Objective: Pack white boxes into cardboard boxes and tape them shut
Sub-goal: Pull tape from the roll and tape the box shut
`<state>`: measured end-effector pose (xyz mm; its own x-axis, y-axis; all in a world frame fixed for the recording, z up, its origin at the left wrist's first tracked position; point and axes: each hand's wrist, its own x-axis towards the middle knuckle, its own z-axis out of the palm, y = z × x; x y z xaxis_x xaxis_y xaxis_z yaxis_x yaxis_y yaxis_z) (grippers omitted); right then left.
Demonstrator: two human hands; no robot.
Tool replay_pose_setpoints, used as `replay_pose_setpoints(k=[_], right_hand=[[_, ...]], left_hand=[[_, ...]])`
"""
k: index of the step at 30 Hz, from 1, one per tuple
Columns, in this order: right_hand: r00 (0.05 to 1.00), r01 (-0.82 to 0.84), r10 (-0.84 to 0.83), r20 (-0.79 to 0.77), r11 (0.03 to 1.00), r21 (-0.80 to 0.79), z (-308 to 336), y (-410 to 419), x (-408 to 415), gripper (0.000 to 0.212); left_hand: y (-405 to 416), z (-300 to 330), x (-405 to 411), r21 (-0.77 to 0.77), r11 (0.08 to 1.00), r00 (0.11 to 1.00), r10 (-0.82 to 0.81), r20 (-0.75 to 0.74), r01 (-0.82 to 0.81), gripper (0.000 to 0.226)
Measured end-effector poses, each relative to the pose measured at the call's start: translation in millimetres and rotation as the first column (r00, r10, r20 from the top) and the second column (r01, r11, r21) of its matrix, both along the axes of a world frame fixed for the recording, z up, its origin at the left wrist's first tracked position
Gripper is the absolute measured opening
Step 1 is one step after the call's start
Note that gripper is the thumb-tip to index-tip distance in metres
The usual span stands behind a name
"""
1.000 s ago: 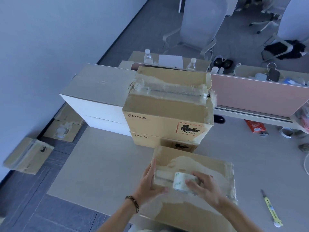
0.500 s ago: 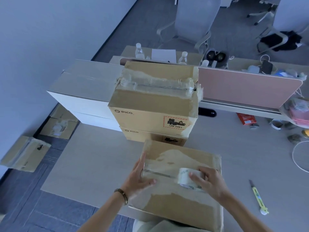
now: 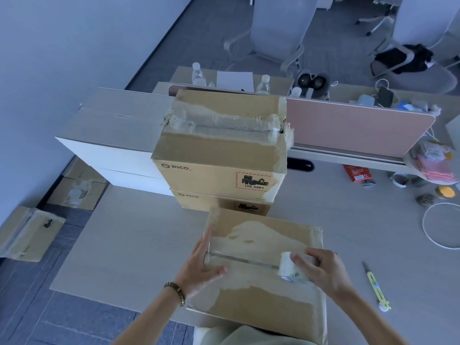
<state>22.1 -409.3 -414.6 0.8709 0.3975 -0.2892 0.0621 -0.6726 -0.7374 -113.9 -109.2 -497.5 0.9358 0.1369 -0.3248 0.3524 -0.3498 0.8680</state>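
Firmly, the right hand [image 3: 323, 270] curled its fingers round the tape roll [image 3: 288, 268] on top of the near cardboard box [image 3: 261, 302]. Straight fingers of the left hand [image 3: 200, 263] pressed the box's left edge, thumb on the tape strip [image 3: 244, 260]. Beyond stood two stacked boxes [image 3: 219, 155]; a yellow cutter [image 3: 377, 290] lay on the table [image 3: 129, 245].

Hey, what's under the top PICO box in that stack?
Under the top PICO box sits a second PICO box; only its front strip shows. Its top is covered, and its lower right hides behind the near cardboard box.
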Motion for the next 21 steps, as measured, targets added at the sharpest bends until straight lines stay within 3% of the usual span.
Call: replay_pose_setpoints(k=[3,5,11,17,21], right_hand=[[0.976,-0.070,0.138,0.168,0.930,-0.361,9,-8,4,0.066],[0.967,-0.051,0.164,0.197,0.876,-0.480,14,-10,4,0.064],[0.970,-0.050,0.137,0.200,0.922,-0.385,13,-10,2,0.065],[0.951,-0.063,0.240,0.195,0.767,-0.638,37,0,2,0.061],[0.964,-0.058,0.205,0.169,0.781,-0.622,26,0,-1,0.065]], left_hand=[[1,-1,1,0.014,1.000,1.000,-0.007,-0.020,0.008,0.114],[1,0,2,0.021,1.000,0.999,-0.016,-0.034,0.016,0.114],[-1,4,2,0.144,0.988,0.996,-0.039,-0.076,0.049,0.118],[-3,14,2,0.282,0.956,0.993,-0.058,-0.103,0.085,0.119],[-4,20,2,0.364,0.924,0.985,-0.060,-0.159,0.115,0.121]])
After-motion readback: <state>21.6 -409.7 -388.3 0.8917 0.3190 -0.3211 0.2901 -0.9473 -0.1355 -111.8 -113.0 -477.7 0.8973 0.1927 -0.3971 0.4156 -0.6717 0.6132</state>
